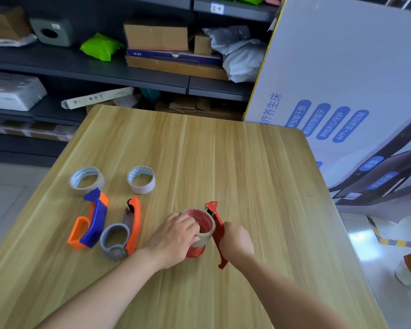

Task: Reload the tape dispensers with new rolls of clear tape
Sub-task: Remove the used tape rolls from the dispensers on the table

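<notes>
Now, on the table [247,162], the left hand [173,238] curls its fingers round the tape roll [208,237] on the red dispenser [217,223]; at the roll's 3 o'clock the right hand [236,241] grips its frame.

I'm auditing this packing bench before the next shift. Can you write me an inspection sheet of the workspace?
Surface: wooden table, pale grain.
Job's things: red dispenser with a tape roll seated on its hub. The orange-blue dispenser and orange-grey dispenser lie to the left, and the latter's grey hub is empty. Two spare rolls lie flat beyond them.
Clutter: nothing seen.
Hands: left hand grips the tape roll; right hand grips the red dispenser's frame.
Cables: nothing seen.
Surroundings: dark shelves with boxes and bags behind; white printed carton to the right.
</notes>
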The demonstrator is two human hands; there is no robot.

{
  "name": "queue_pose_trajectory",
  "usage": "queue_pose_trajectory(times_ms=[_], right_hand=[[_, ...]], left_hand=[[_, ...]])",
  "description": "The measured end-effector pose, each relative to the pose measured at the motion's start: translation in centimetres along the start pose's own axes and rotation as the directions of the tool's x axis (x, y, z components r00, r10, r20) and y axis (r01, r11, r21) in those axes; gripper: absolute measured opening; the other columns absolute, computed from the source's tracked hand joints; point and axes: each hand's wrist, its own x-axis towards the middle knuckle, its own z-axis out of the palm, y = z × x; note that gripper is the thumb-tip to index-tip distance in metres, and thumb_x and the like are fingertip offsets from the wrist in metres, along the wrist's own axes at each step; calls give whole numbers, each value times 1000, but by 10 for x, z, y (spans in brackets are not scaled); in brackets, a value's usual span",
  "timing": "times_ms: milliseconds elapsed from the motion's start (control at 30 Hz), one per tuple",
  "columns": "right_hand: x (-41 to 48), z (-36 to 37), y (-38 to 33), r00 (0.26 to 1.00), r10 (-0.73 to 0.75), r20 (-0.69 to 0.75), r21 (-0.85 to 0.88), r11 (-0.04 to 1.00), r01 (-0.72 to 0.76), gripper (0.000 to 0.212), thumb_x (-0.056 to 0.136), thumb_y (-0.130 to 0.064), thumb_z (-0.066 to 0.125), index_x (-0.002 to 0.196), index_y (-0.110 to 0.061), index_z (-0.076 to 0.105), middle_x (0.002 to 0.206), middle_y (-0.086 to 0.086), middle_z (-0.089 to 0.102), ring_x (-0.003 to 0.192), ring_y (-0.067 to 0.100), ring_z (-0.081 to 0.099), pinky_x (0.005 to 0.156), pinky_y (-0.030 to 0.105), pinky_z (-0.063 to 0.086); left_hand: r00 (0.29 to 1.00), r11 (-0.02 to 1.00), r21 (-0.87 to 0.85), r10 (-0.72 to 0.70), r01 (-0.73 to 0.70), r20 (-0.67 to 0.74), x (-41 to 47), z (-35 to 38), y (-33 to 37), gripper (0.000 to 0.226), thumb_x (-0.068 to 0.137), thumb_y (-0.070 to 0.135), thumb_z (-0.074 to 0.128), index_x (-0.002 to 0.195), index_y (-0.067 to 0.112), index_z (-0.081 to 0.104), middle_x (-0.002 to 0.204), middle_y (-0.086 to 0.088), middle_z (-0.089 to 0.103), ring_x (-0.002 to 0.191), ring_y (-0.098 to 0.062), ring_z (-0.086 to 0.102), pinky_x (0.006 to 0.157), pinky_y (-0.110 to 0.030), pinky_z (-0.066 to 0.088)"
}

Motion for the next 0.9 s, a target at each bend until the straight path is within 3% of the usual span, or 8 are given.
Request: queue_pose_trajectory(times_ms=[100, 200, 300, 467, 533, 633, 733, 900], right_hand=[[1, 4, 0, 1000, -10, 2, -31, 999, 10, 15, 96, -15, 42, 87, -12, 54, 77, 4, 63, 60, 21, 61, 42, 24, 41], [2, 6, 0, 1000, -20, 10, -41, 999, 20, 13, 96, -14, 41, 90, -13, 53, 78, 4, 63, 57, 19, 58, 42, 25, 43], [2, 4, -2, 999, -30, 39, -46, 998, 32, 10, 91, -14, 44, 90, -14, 53, 78, 2, 61, 60, 20, 58, 42, 26, 41], [4, 4, -5, 988, -28, 155, -129, 990, 49, 6, 84, -11, 47, 89, -15, 48, 74, -3, 49, 64, 16, 50, 47, 25, 38], [8, 6, -6, 986, -23, 164, -151, 987, 48, 4, 86, -19, 47, 87, -16, 49, 73, -4, 48, 70, 20, 52, 46, 26, 35], [14, 6, -9, 990, -11, 140, -149, 988, 32, 27, 91, -43, 49, 86, -16, 51, 72, -5, 50, 72, 20, 54, 48, 25, 35], [21, 5, -12, 998, -6, 57, -107, 994, 13, 44, 91, -59, 46, 89, -16, 56, 81, -3, 60, 76, 21, 59, 56, 27, 42], [33, 4, -20, 999, -53, -9, -5, 999, 53, 45, 94, -55, 41, 90, -16, 62, 86, 2, 66, 80, 26, 62, 63, 29, 47]], left_hand=[[994, 994, -44, -105, 103, -35, 8, -9, -7, 26, 91, 33, 38, 73, 18, 50, 72, 7, 54, 72, -17, 55, 64, -31, 50], [979, 976, -103, -196, 189, -61, 13, -11, -16, 30, 93, 35, 44, 76, 15, 58, 75, 6, 60, 78, -17, 57, 72, -27, 47], [957, 950, -143, -286, 277, -44, 20, -11, -25, 20, 92, 27, 59, 81, 12, 66, 82, 3, 65, 93, -19, 56, 82, -36, 49], [920, 926, 28, -371, 377, -125, 41, -13, -35, 15, 82, 31, 71, 72, 21, 76, 79, 4, 51, 85, -22, 49, 71, -33, 41], [908, 906, 67, -415, 418, -49, 51, -13, -38, 22, 91, 34, 59, 79, 23, 74, 83, 6, 45, 85, -17, 43, 66, -26, 33], [868, 874, 68, -486, 481, 108, 66, -12, -46, 32, 98, 32, 43, 84, 19, 69, 85, 5, 52, 80, -17, 54, 52, -27, 26], [854, 868, 88, -496, 488, 156, 82, -4, -58, 31, 97, 31, 42, 83, 20, 67, 88, 1, 65, 83, -23, 62, 59, -28, 34], [809, 854, 216, -519, 474, 278, 110, 6, -73, 33, 101, 33, 40, 101, 14, 67, 104, -8, 68, 97, -28, 64, 67, -30, 40]])
